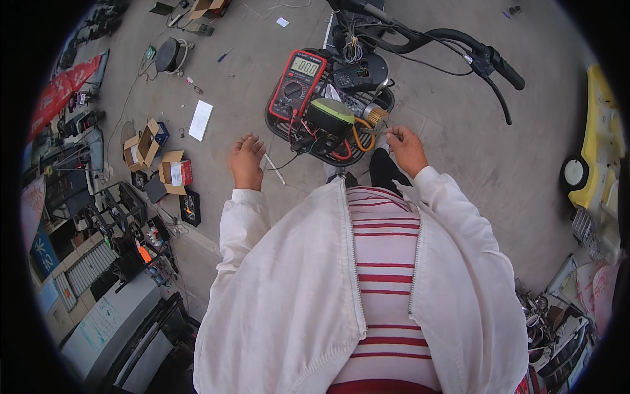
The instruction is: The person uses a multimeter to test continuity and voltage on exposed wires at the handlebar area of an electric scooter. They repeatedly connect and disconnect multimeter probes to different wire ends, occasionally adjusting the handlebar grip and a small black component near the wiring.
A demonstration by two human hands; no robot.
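Leftward: cardboard boxes and white paper sheet on concrete floor. Left hand empty, fingers loosely curled, hanging near wire basket rim. In basket: red multimeter, green-topped unit, tangled leads. Right hand pinched on thin wire at basket's right edge. Risk, judged: tugged wire snagging leads, tipping the meter. Handlebar crowding above.

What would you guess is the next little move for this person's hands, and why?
Probably the left hand reaches right to the meter leads. It hangs open and empty beside the basket, while the right hand already pinches a thin wire at the basket's edge, and the meter lies there switched on.
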